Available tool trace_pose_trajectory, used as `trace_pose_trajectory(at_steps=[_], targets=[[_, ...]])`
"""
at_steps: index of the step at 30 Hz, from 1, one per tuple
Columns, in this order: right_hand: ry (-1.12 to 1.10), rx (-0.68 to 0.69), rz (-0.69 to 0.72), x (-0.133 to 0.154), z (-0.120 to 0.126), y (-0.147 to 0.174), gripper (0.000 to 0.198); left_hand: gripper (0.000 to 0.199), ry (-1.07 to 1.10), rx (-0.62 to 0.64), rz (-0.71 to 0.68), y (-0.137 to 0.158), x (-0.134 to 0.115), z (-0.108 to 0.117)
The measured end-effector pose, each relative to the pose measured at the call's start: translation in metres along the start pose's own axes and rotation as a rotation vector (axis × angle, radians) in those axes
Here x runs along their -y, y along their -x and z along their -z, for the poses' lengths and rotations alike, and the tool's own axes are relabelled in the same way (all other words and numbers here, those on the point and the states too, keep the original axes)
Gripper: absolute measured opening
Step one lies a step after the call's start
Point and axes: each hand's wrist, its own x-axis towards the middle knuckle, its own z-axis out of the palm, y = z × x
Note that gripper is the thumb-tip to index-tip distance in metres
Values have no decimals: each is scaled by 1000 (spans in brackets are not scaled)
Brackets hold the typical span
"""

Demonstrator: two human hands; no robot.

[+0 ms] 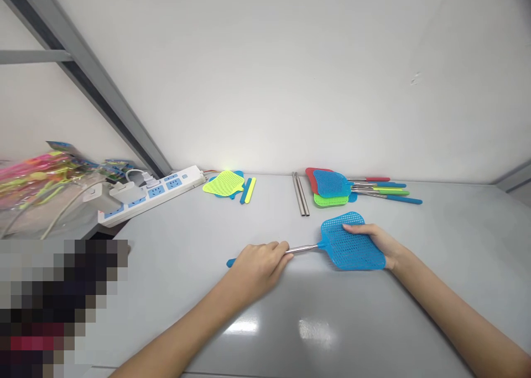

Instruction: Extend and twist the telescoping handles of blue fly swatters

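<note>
A blue fly swatter [352, 244] lies across the space between my two hands, just above or on the grey table; which of these I cannot tell. My left hand [263, 262] is wrapped round its metal shaft, and the blue grip end pokes out to the left of the fist. At the swatter's head, my right hand [379, 241] pinches the mesh, thumb on top and the other fingers hidden beneath. Beyond it, several assembled swatters [332, 184] in red, blue and green lie stacked, handles pointing right. Metal rods [301, 194] lie left of that stack.
Loose yellow and blue swatter heads [224, 184] lie at the back, with a blue handle sleeve [245, 191] and a yellow one [250, 190] beside them. A white power strip [161, 192] with plugs and cables runs along the left. Bagged colourful items [37, 173] sit farther left. A wall closes the back.
</note>
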Motion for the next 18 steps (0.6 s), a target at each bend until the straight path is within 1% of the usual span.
trace_pose_trajectory(at_steps=[2, 5, 7, 8, 9, 11, 13, 15, 16, 18], targets=[[-28, 9, 59, 0, -3, 1, 33, 30, 64, 3, -16, 0, 1, 3], [-40, 41, 234, 2, -7, 3, 47, 27, 252, -18, 14, 1, 4, 10], [-1, 54, 319, 4, -9, 4, 55, 27, 460, -44, 63, 0, 7, 14], [30, 62, 335, 5, -10, 4, 58, 28, 608, -40, 90, 0, 8, 17], [58, 74, 336, 5, -11, 3, 59, 28, 783, -16, 116, 0, 8, 19], [93, 127, 304, 3, -15, 2, 56, 27, 1147, 70, 141, -1, 8, 22], [102, 222, 236, -4, -23, -1, 49, 23, 1423, 137, 119, -2, 6, 23], [124, 318, 156, -14, -34, -3, 46, 20, 1573, 128, 70, -3, 4, 22], [139, 366, 108, -19, -39, -3, 46, 19, 1619, 102, 54, -4, 3, 20], [169, 467, 16, -30, -49, -3, 46, 17, 1676, 8, 35, -6, 3, 15]])
